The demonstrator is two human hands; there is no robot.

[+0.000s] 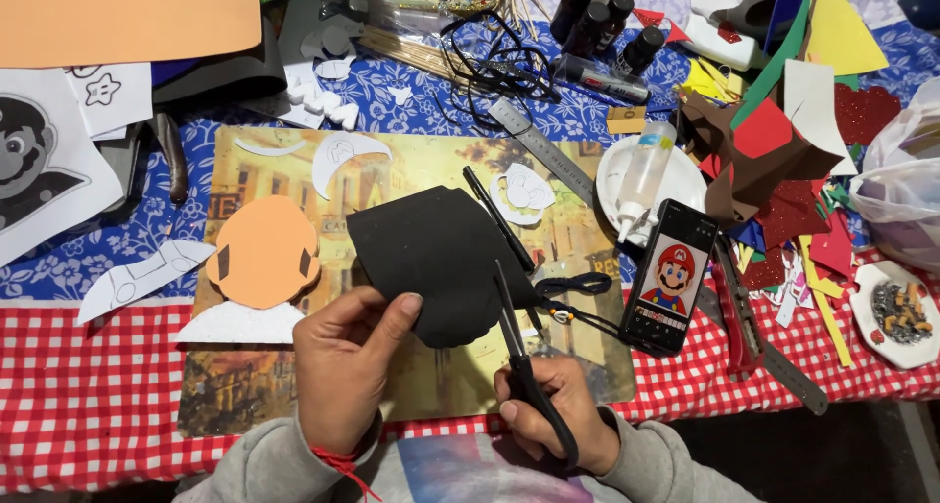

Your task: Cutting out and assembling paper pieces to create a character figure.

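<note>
My left hand [343, 361] pinches the near edge of a black foam sheet [436, 253] and holds it up over a printed place mat [431, 160]. The sheet's lower edge is cut into scallops. My right hand [558, 415] grips black scissors [519, 356], whose blades point up and touch the sheet's right side. To the left on the mat lie an orange foam head shape [262, 251] with two small dark pieces on it and a white foam shape [240, 324] beneath it.
A phone [671, 276] showing a cartoon figure lies right of the mat, next to a plate with a glue bottle [641, 178]. A metal ruler [543, 148], black pen [497, 219], paint bottles [597, 23], foam scraps [783, 160] and paper cutouts [44, 160] crowd the table.
</note>
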